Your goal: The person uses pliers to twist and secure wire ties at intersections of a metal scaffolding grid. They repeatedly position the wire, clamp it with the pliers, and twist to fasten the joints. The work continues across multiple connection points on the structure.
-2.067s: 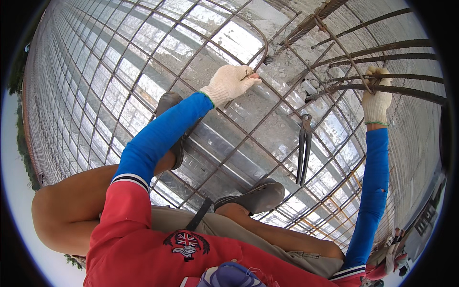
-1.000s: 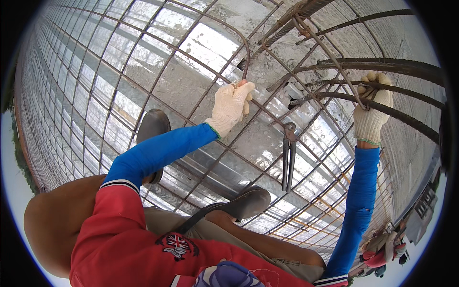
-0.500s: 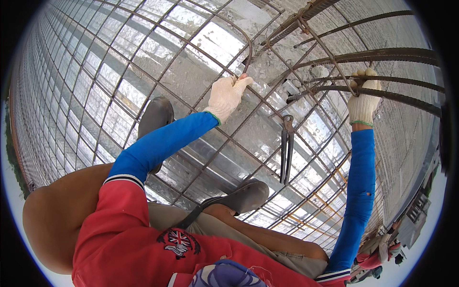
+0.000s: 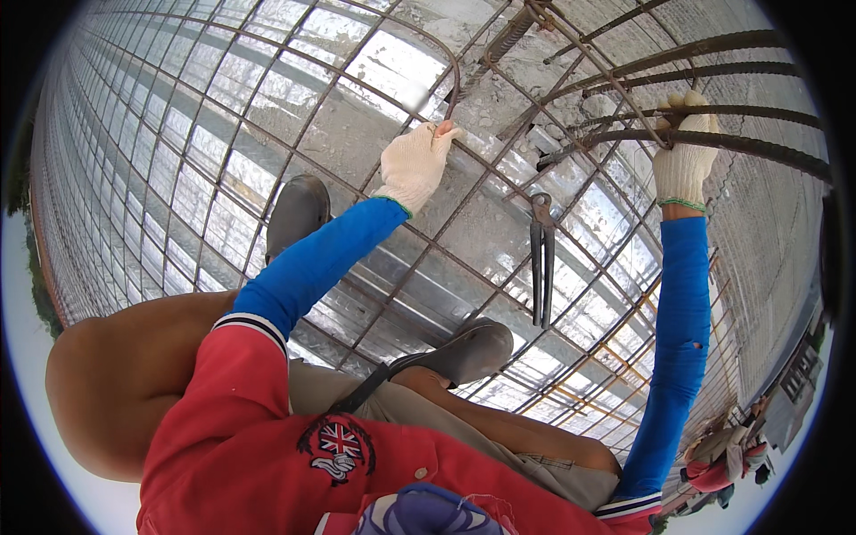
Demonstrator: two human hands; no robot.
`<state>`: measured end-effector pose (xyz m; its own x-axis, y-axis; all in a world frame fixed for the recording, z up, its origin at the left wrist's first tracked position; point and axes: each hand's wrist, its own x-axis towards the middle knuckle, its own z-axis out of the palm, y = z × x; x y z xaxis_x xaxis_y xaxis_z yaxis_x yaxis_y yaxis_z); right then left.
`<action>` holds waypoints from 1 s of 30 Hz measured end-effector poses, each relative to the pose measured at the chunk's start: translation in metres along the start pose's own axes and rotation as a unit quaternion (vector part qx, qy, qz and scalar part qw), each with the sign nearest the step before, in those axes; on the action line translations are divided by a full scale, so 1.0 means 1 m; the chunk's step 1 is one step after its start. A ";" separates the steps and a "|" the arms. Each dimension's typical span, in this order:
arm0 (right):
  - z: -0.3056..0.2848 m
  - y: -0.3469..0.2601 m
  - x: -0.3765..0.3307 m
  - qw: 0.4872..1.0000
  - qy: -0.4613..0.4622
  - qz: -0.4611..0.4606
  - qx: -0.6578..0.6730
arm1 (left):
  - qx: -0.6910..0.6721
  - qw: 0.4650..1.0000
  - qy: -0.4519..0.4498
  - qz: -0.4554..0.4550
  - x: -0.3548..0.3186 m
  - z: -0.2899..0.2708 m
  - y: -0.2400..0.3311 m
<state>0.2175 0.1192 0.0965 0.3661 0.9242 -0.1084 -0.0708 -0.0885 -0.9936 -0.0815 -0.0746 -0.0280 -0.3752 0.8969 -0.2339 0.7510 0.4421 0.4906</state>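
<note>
My left hand (image 4: 414,167), in a cream knit glove with a bare thumb tip showing, is closed on a thin rebar (image 4: 452,100) of the mesh, at the lower end of its hooked bend. The fingers curl out of sight under the glove. Farther right, my gloved right hand (image 4: 688,160) wraps round a thick ribbed rebar (image 4: 744,147), where a thinner bar crosses it. Between the two hands, dark-handled pincers (image 4: 541,259) lie on the mesh, jaws pointing away from me.
Steel mesh (image 4: 259,89) spreads over shiny corrugated metal decking (image 4: 232,169) and rough concrete. Several thick bars (image 4: 713,40) arch in from the right. My shoes (image 4: 299,214) rest among the mesh squares. Another person (image 4: 713,459) is at the far lower right.
The view has shifted a little, so the mesh, pincers and both hands sit slightly higher in it. Both hands keep their grips, and the pincers stay on the mesh.
</note>
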 end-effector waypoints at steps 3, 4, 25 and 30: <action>0.005 -0.001 0.004 1.000 0.015 0.015 0.009 | -0.070 0.995 0.059 -0.048 -0.003 0.003 -0.002; 0.001 0.004 0.010 1.000 -0.012 -0.003 -0.014 | -0.084 0.993 0.073 -0.035 -0.004 0.003 -0.005; -0.002 0.023 0.023 0.995 -0.044 0.028 -0.090 | -0.129 0.982 0.139 0.014 -0.005 0.014 -0.010; -0.063 0.080 0.103 0.872 -0.067 -0.311 -0.372 | -0.151 0.982 0.110 -0.011 -0.001 0.018 0.009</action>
<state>0.3076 0.1841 0.0038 0.0041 0.9105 0.4136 0.7430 0.2740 -0.6106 -0.0646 -0.0710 -0.0380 -0.5231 0.8489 -0.0758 0.5585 0.4085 0.7220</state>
